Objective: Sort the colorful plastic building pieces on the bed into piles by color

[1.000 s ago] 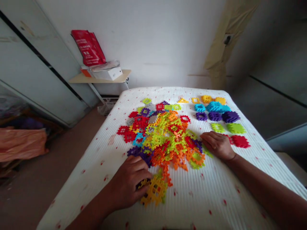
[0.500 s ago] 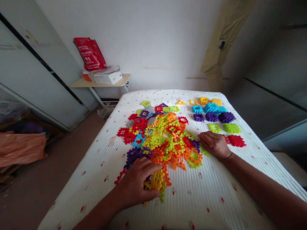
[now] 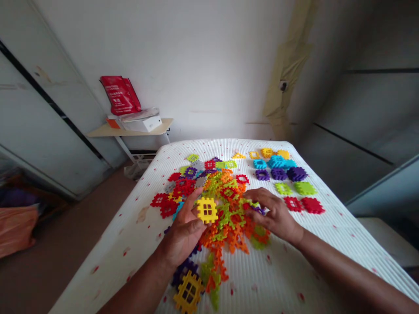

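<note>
My left hand is raised over the pile, gripping a yellow square window tile with toothed edges between thumb and fingers. At the pile's right side, my right hand has thumb and fingers around a lime green toothed tile; part of that tile is hidden by the fingers. Below both hands spreads a mixed pile of plastic interlocking tiles in orange, lime, red and purple. Another yellow window tile lies near my left forearm.
Right of the pile, tiles sit in colour groups: yellow, blue, purple, lime green and red. All rest on a white quilted bed cover. A small table with a white box stands beyond.
My left hand has lifted from the near left of the pile, carrying the yellow window tile. My right hand has moved left from beside the red group onto the pile. The view has tilted up.
</note>
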Available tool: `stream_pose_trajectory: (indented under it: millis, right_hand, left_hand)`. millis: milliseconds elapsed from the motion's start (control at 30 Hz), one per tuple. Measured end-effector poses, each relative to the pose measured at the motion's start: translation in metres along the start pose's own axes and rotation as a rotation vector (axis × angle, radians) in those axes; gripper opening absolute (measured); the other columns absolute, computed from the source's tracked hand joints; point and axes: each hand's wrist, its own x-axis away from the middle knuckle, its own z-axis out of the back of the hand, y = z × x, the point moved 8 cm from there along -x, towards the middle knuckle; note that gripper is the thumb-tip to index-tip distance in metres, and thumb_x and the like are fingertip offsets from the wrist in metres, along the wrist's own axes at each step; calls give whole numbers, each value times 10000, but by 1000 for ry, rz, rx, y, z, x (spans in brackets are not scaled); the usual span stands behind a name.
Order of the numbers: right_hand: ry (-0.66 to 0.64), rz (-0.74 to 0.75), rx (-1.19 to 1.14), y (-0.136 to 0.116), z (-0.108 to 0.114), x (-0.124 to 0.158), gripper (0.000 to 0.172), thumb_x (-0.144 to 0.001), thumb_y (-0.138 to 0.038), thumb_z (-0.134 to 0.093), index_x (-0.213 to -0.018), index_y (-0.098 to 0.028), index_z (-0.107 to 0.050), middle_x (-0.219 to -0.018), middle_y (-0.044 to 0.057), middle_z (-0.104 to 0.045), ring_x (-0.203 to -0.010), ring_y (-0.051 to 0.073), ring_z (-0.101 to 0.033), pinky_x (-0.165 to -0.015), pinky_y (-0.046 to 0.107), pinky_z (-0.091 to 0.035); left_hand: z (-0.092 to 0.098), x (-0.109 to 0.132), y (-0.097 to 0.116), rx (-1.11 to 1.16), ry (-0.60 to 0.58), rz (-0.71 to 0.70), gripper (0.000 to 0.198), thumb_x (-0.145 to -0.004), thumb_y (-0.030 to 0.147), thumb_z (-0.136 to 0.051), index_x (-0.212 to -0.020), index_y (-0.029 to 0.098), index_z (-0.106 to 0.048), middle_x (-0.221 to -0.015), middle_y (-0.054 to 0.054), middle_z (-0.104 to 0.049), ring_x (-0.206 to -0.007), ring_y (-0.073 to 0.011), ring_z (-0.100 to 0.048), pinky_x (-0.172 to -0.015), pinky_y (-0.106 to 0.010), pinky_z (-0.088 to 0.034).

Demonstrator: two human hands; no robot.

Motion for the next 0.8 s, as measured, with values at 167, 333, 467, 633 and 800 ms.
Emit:
stream_pose_trajectory:
  millis: [167,333,467,633,800]
  right_hand:
    - [-180,138,-55,-52,-22,-30,593,-750,-412,-663,-1262,-179,-472,-1243,125,-547,-1133,228,-494,-938,382,-422]
    - [-249,196,43,-61,-39,-38,561,-789,-355,-617,-1289,-171,-439,-1239,116,-546,-1104,217,-498,-933,359,-405]
    - [-271,172,90,-65,-44,-38,560,-788,-319,-609,-1296,-166,-431,-1199,107,-570,-1071,218,-509,-909,342,-414]
    - [-196,126,145,-22,-10,-68,545,-764,-305,-644,-1268,-191,-471,-1205,83,-566,-1092,194,-494,-913,323,-413]
    - [-55,-308,620,132,74,-122,539,-695,-157,-653,-1219,-152,-530,-1203,91,-576,-1089,222,-493,-961,341,-381]
  left_hand:
    - [-8,-7,-12,19,-45,50,800,-691,181,-652,-1378,367,-287,-1285,-34,-517,-1114,-206,-522,-874,-320,-437]
    - [-9,-8,-18,-57,-60,78,836,-703,221,-645,-1391,425,-215,-1277,-18,-525,-1152,-238,-504,-910,-381,-437]
    - [-8,-14,-21,-134,-18,84,840,-685,268,-663,-1387,427,-229,-1279,-24,-528,-1130,-251,-525,-885,-392,-461]
    - [8,-18,-3,-437,165,-66,894,-642,364,-710,-1401,348,-239,-1251,-76,-556,-1066,-258,-560,-823,-361,-495]
    - [42,12,38,-1230,397,-443,271,-705,399,-637,-973,357,-655,-1108,31,-642,-1050,-227,-579,-978,-364,-421]
